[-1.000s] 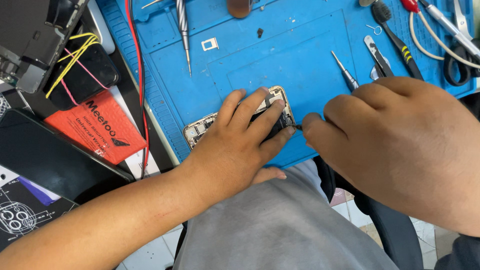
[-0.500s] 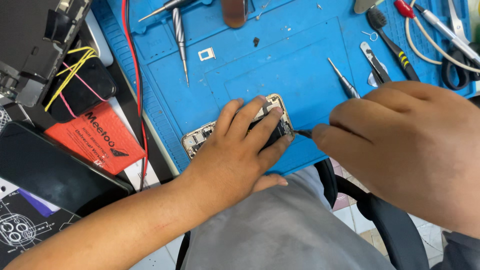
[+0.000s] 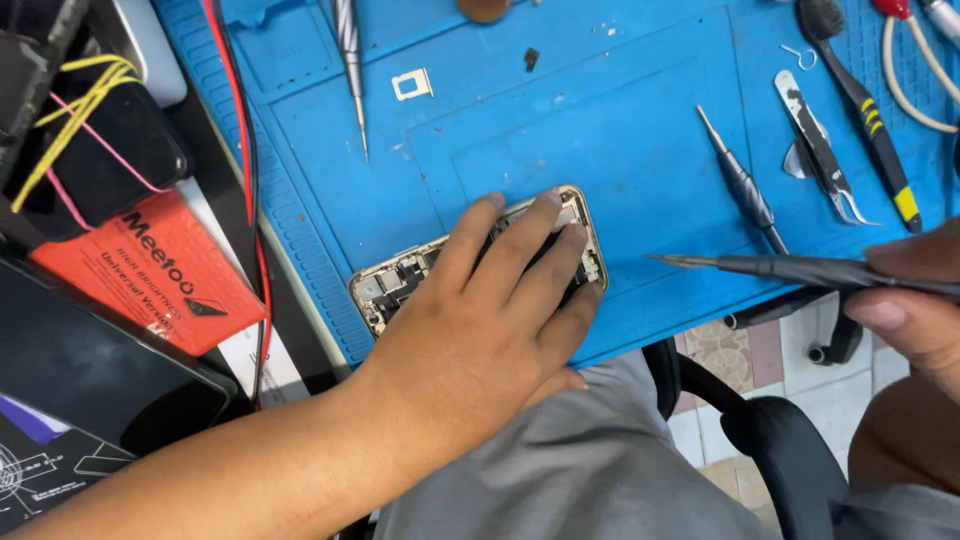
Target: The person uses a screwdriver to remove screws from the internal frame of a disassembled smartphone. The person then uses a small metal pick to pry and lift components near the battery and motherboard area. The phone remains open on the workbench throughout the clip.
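Two hands at work over a big blue silicone repair mat [image 3: 640,150] that covers most of the bench, with ridged edges and shallow moulded trays. Next biggest thing is the opened smartphone with a gold metal frame and its insides exposed [image 3: 400,285], lying flat near the mat's front edge. The left hand [image 3: 490,320] is pressed palm-down on top of it, fingers spread across the upper half, pinning it rather than gripping it, so nothing is actually clasped in that hand. What's changed: half a second ago the right hand [image 3: 915,300] had its tool tip right at the phone's edge by the left fingertips, and now it's pulled back to the right, well apart from the phone. It's pinching a slim dark grey precision screwdriver [image 3: 800,268] between thumb and fingers, tip pointing left, hanging just above the mat. My read is that whatever it was poking at there is done or paused for a moment, can't tell if a screw came out. Off to the left sits an orange flat packet [image 3: 150,275]. Smaller bits on the mat: black tweezers with a yellow band [image 3: 870,120], a second grey screwdriver [image 3: 740,185], and a tiny silver sim tray [image 3: 412,84] up top.
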